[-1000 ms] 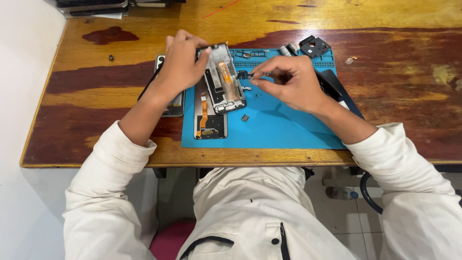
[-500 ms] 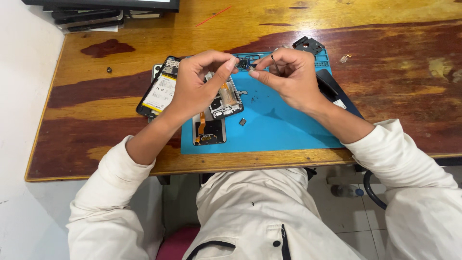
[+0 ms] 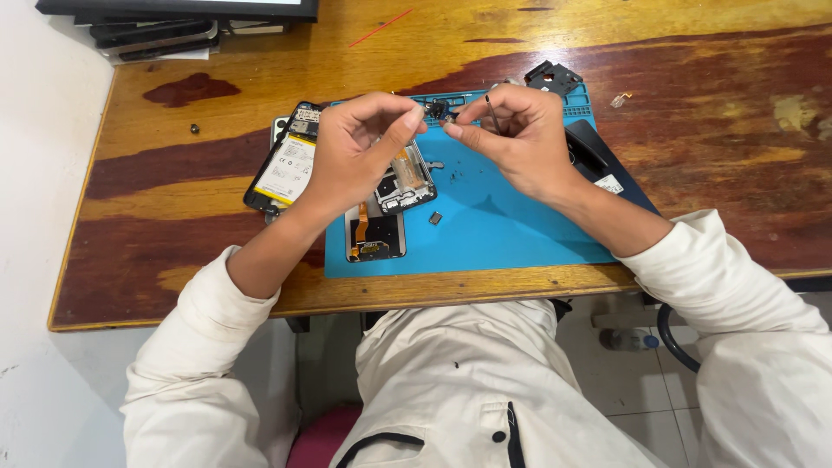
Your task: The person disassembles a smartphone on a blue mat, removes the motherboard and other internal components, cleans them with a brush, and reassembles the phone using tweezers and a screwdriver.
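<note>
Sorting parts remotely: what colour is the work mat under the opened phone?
The mat is plain bright blue, seen clearly in the head view, lying on the brown wooden table.

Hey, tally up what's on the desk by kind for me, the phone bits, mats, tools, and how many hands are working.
Hands: 2, left hand and right hand
Blue work mat: 1
Opened phone body: 1
Inner frame: 1
Small dark part pinched between both hands: 1
Thin tool in right hand: 1
Total: 7
</note>
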